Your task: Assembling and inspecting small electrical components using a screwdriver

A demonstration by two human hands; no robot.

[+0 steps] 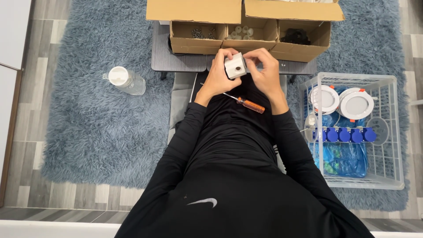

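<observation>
Both hands meet just below the row of cardboard boxes. My left hand (219, 74) and my right hand (263, 69) grip a small white block-shaped part (235, 67) with a round dark hole in its face. The left hand's fingers wrap its top and left side; the right hand's fingers pinch its right side. A screwdriver (245, 103) with an orange handle lies across my lap between my forearms, touching neither hand.
Three open cardboard boxes (246, 43) on a low dark table (176, 61) hold small parts. A white wire basket (392, 132) at right holds round white lamps, blue pieces and blue bags. A clear bottle (126, 80) lies on the shaggy blue rug at left.
</observation>
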